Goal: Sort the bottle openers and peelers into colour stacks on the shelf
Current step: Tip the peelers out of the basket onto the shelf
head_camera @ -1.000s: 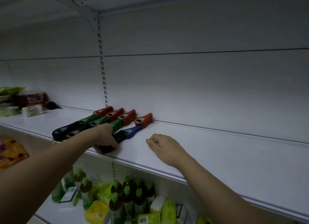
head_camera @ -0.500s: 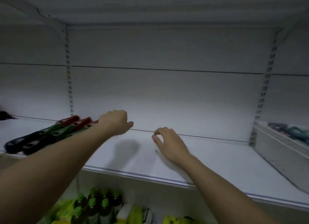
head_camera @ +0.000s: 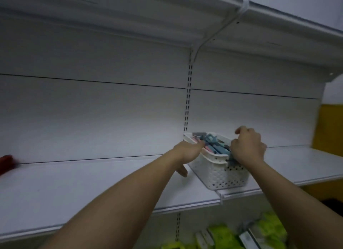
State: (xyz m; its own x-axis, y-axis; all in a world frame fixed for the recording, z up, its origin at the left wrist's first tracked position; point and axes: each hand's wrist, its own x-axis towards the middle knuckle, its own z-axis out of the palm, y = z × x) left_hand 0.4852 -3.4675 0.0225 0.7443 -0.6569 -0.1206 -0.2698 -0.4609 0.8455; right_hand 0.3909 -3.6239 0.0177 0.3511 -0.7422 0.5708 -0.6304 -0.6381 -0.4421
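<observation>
Fingers (head_camera: 197,144) of our left hand (head_camera: 187,153) lie fairly straight over the left rim of the white perforated basket (head_camera: 219,174), reaching in toward the tools, while the thumb hangs down outside the basket wall just above the shelf (head_camera: 92,183); we cannot tell whether these fingers touch anything inside. Our right hand (head_camera: 248,148) sits at the near right corner of the basket with its fingers curled, and a grey-blue piece shows just under it at the basket's near rim; the blur keeps us from saying whether the hand pinches that piece or only rests against it. The basket stands on the white shelf near its front edge, just right of the slotted upright (head_camera: 188,100) on the back wall. Inside it we see a jumble of bottle openers and peelers (head_camera: 213,144) in pale blue, grey-blue and pink, lying lengthwise and overlapping, their exact kinds too blurred to separate. Far to the left, at the frame's edge, a red object (head_camera: 6,163) lies on the same shelf against the back wall, well apart from the basket. Both our forearms stretch up from the near edge toward the basket. Below the shelf, on a lower level to the right, we see yellow-green packages (head_camera: 226,235), blurred. Above, another white shelf overhangs on a curved bracket (head_camera: 219,29).
</observation>
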